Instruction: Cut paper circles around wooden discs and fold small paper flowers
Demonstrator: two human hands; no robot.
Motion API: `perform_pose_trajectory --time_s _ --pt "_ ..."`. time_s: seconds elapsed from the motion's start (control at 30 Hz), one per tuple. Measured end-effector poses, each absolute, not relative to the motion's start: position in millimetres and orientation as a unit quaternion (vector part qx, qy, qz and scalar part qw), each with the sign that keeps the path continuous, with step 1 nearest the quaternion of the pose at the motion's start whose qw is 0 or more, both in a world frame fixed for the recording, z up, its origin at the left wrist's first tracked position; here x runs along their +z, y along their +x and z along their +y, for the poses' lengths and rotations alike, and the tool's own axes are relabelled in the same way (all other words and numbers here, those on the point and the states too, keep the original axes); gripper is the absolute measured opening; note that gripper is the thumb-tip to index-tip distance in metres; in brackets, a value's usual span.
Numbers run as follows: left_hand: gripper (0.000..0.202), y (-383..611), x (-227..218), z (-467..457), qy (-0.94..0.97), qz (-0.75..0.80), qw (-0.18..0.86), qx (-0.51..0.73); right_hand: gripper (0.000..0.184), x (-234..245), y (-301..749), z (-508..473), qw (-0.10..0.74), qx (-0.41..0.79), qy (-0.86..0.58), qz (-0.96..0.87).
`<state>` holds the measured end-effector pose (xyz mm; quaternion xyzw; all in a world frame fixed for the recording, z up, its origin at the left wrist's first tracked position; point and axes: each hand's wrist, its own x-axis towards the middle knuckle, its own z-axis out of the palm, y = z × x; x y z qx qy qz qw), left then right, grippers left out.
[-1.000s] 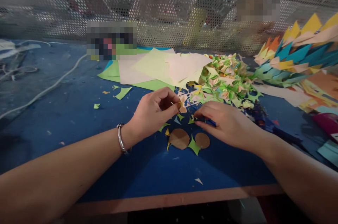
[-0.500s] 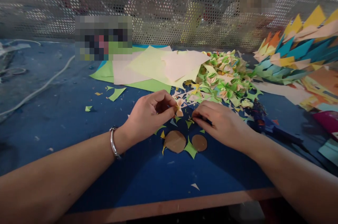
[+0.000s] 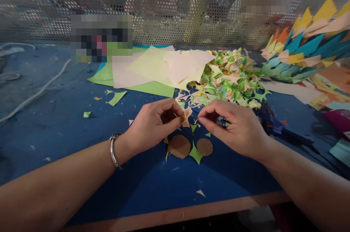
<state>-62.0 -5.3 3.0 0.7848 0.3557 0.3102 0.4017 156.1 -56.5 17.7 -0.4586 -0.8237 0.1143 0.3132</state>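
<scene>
Between thumb and forefinger, my left hand (image 3: 158, 120) pinches a small pale pink paper flower (image 3: 186, 117). My right hand (image 3: 229, 124) is just right of it, thumb and forefinger pressed together at the tips; what they hold, if anything, is too small to make out. A small gap separates the fingertips from the flower. Below the hands lie a larger brown cardboard disc (image 3: 179, 147) and a smaller one (image 3: 205, 147), with a green paper offcut (image 3: 195, 153) between them.
Behind the hands are a heap of folded paper flowers (image 3: 232, 75) and overlapping paper sheets (image 3: 153, 66). A glue gun (image 3: 284, 131) lies at right, near layered pointed paper pieces (image 3: 308, 53). A white cable (image 3: 41, 91) crosses the left. Perforated metal mesh (image 3: 175, 16) stands at the back.
My right fingertips have drawn together into a pinch, and the hand sits slightly higher. My left hand still holds the flower, which has turned a little. The whole view has shifted slightly.
</scene>
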Motion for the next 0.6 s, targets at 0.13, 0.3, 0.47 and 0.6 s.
perform_pose_trajectory --time_s 0.13,0.3,0.47,0.6 --pt "0.008 -61.9 5.0 -7.6 0.798 0.350 0.389 0.300 0.011 17.1 154.6 -56.8 0.321 0.110 -0.456 -0.823" --pt "0.009 -60.3 7.0 -11.4 0.809 0.359 0.359 0.297 0.010 16.1 152.5 -56.7 0.325 0.107 -0.462 -0.818" --pt "0.008 -58.6 7.3 -13.0 0.815 0.368 0.331 0.302 0.011 16.4 150.3 -56.8 0.310 0.104 -0.468 -0.821" --pt "0.008 -58.0 7.3 -13.8 0.816 0.369 0.323 0.307 0.011 15.3 150.0 -55.2 0.313 0.102 -0.464 -0.822"
